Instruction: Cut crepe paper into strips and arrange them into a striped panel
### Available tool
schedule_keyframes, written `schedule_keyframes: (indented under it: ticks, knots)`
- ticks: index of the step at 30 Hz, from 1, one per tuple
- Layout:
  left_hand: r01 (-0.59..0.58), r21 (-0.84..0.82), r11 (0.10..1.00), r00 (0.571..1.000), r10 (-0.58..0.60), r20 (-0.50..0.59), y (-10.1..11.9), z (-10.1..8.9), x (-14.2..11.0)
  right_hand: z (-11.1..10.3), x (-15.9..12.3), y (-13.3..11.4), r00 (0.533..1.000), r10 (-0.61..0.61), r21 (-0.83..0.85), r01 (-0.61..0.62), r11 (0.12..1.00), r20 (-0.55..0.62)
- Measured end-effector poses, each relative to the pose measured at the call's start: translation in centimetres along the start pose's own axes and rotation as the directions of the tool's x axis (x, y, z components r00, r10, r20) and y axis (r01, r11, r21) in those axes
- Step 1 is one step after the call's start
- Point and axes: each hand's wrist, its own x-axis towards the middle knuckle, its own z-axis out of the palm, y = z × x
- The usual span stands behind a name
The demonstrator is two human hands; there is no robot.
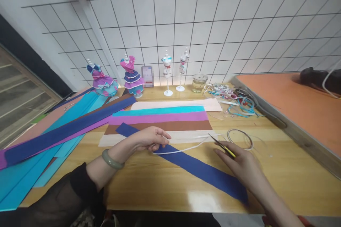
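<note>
My left hand (151, 137), with a green bangle on its wrist, is closed on a thin white ribbon (183, 150), whose strands stretch right toward the tool tip. Below it a long dark blue strip (202, 170) lies slantwise across the table. My right hand (238, 161) grips slim pointed tweezers (226, 149), black and yellow, with the tip toward the ribbon. Whether the tip pinches the ribbon I cannot tell. Under and behind my left hand lie white, brown (183, 125), purple (183, 116) and turquoise (173, 109) strips side by side.
Two small dressed mannequins (133, 78) and two bare white ones (167, 69) stand at the back, with a glass cup (199, 83). Tangled ribbons (221, 91) and a wire ring (239, 139) lie to the right. Long coloured strips (69, 126) cover the left. An orange-topped surface (293, 106) adjoins.
</note>
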Motion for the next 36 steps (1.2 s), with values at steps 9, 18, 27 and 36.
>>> schedule_keyframes:
  ticks: [9,18,27,36]
  knots:
    - [0.019,0.097,0.995,0.998,-0.012,-0.064,0.4,-1.7,-2.0,2.7,5.3,-2.9,0.973,-0.138,-0.226,0.179,0.958,0.187]
    - [-0.121,0.022,0.992,0.992,0.122,-0.033,-0.7,-1.5,-2.1,1.6,5.4,-1.4,0.965,-0.093,-0.009,0.099,0.995,0.247]
    - [-0.185,-0.178,0.967,0.969,0.209,0.13,0.4,-0.3,-3.4,2.7,3.7,-9.2,0.963,-0.154,0.375,0.063,0.925,0.219]
    - [-0.287,-0.042,0.957,0.956,0.289,0.044,-0.5,-0.7,-5.8,4.3,4.8,-8.0,0.993,-0.007,0.338,-0.035,0.94,0.121]
